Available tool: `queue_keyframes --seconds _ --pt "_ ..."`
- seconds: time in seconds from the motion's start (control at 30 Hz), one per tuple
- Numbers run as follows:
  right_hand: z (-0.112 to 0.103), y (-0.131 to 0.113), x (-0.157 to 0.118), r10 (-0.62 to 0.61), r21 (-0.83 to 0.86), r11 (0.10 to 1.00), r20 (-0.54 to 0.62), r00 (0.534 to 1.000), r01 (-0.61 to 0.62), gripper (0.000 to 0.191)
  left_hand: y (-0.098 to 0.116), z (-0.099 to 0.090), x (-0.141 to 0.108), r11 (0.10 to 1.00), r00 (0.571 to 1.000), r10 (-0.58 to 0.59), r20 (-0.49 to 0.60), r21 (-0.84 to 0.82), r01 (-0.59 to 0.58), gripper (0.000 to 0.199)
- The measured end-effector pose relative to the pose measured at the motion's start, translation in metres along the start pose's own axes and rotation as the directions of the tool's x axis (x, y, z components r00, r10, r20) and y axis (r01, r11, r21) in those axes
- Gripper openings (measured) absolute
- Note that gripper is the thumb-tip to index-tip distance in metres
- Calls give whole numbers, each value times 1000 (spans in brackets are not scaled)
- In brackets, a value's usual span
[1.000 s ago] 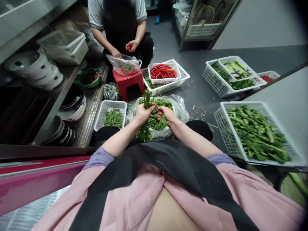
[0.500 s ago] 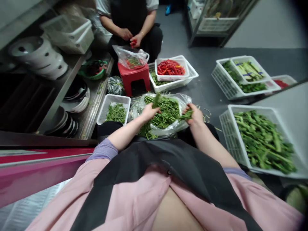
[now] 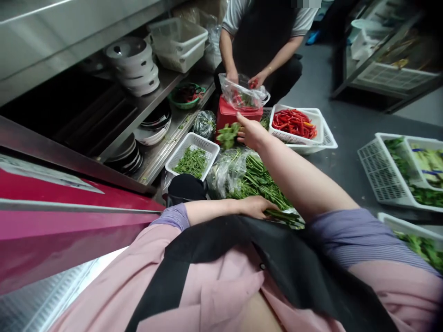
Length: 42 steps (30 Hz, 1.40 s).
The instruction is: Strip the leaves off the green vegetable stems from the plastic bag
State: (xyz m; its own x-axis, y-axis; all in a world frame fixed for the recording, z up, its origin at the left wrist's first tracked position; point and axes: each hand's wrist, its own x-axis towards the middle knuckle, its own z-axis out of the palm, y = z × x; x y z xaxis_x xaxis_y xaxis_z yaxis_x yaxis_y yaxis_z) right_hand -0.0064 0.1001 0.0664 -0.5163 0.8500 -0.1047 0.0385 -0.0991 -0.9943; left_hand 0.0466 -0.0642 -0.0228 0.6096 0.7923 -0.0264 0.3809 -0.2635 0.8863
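Note:
My right hand reaches forward, closed on a small bunch of leafy greens, above the bag and in front of the red stool. Low by my lap, my left hand is wrapped round several green stems. Beneath my right forearm lies a clear plastic bag spread open with a heap of long green stems. Left of it, a white basket contains cut green pieces.
Opposite, a person has both hands at a plastic bag on the stool. Red chillies fill a basket. Metal shelves with bowls stand left; vegetable crates stand right.
The view has swung right-to-left across the scene, shifting things rightward. My right hand has moved forward and left with greens; my left hand has come back toward my lap. The person's hands have reached the bag.

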Motion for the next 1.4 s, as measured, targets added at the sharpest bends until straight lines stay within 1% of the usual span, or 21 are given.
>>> queue_keyframes --seconds 0.03,0.1,0.17,0.23,0.33,0.37,0.43,0.5,0.6,0.7,0.83,0.93,1.0,1.03,1.1,1.17,1.2,1.23,1.3,1.37,1.4 --pt "11 -2 5 -57 -57 997 -2 998 57 28 -3 -4 -2 1000 1000 -11 -19 -27 11 27" --pt "11 -6 5 -93 -121 989 -26 995 89 35 -9 -12 -4 995 996 -39 -75 -96 31 21" --pt "-14 -6 -11 -74 -120 990 13 997 75 30 -12 -20 -7 977 979 -80 -186 -210 40 18" --pt "-55 4 -38 -6 -78 997 49 999 10 20 -12 -29 -7 932 935 -136 -328 -362 8 24" --pt "-111 37 -93 47 -69 996 -41 998 -50 18 0 -45 -4 834 857 -175 -485 -536 -133 41" --pt "-123 49 -113 90 -92 991 -36 995 -93 18 7 -51 -2 798 837 -175 -519 -573 -188 44" --pt "-131 72 -149 182 -142 975 81 980 -169 20 20 -66 3 713 795 -203 -571 -643 -280 44" --pt "-126 85 -174 182 -158 975 188 965 -153 23 33 -82 10 614 758 -298 -580 -724 -314 41" --pt "-117 87 -185 60 -135 990 196 979 -34 33 45 -103 23 499 730 -409 -547 -804 -323 35" --pt "-120 81 -182 -88 -241 964 103 991 111 39 49 -112 32 399 741 -436 -510 -848 -349 31" --pt "-130 81 -183 -261 -431 863 64 963 263 18 47 -107 31 294 788 -425 -445 -891 -345 32" --pt "-137 84 -189 -256 -391 877 113 960 280 14 43 -102 27 308 791 -442 -423 -900 -309 30" --pt "-139 82 -195 -242 -432 866 78 967 251 15 41 -100 26 349 773 -476 -420 -897 -272 29" --pt "-138 79 -199 -277 -493 832 29 960 255 16 41 -98 27 365 764 -490 -420 -895 -257 29" --pt "-132 72 -206 -419 -638 713 -54 906 292 21 43 -93 31 391 750 -502 -430 -887 -247 29" --pt "-121 65 -211 -512 -728 605 -44 858 324 27 46 -87 37 419 738 -499 -453 -872 -252 31" --pt "-115 63 -212 -502 -742 590 -28 864 319 27 49 -83 40 436 729 -500 -467 -863 -254 33" --pt "-110 62 -212 -458 -737 610 -27 889 292 26 50 -80 43 456 716 -505 -482 -853 -253 35" --pt "-105 62 -208 -316 -653 733 -77 946 192 18 53 -75 45 510 675 -527 -517 -827 -236 39" --pt "-109 64 -202 -159 -411 906 -117 980 98 12 53 -73 43 588 634 -536 -557 -786 -192 42" --pt "-114 65 -198 -88 -242 968 -105 991 60 13 52 -74 40 624 636 -525 -565 -764 -164 43"
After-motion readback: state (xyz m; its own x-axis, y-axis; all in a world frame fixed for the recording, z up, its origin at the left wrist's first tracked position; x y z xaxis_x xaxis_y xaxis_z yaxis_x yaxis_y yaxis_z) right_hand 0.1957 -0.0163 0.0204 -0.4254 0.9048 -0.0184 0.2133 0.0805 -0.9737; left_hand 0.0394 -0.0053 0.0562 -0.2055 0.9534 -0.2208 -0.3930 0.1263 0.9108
